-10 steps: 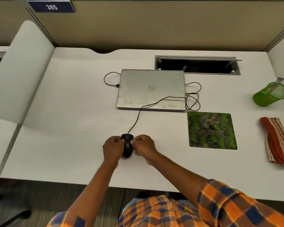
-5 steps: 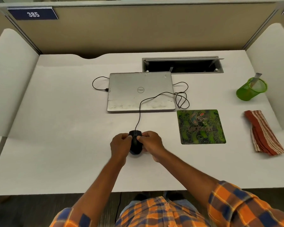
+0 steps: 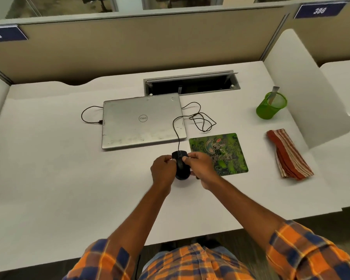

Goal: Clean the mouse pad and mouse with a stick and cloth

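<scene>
A black wired mouse (image 3: 181, 168) rests on the white desk (image 3: 49, 178), just left of the green patterned mouse pad (image 3: 228, 150). My left hand (image 3: 163, 171) grips its left side and my right hand (image 3: 201, 165) grips its right side, fingertips pinched near the front buttons. The right hand overlaps the pad's near-left corner. A folded red-and-white striped cloth (image 3: 289, 154) lies to the right of the pad. A flat grey stick (image 3: 273, 94) stands in the green mesh cup (image 3: 270, 105) at the far right.
A shut silver laptop (image 3: 141, 122) lies behind the mouse, with the mouse cable (image 3: 202, 120) looped at its right side. A cable hatch (image 3: 190, 83) opens in the desk behind it. White side dividers (image 3: 303, 87) and a beige partition enclose the desk.
The view has shifted left and tilted, so everything sits further right in frame. Both hands stay on the mouse, which now lies closer to the pad's left edge.
</scene>
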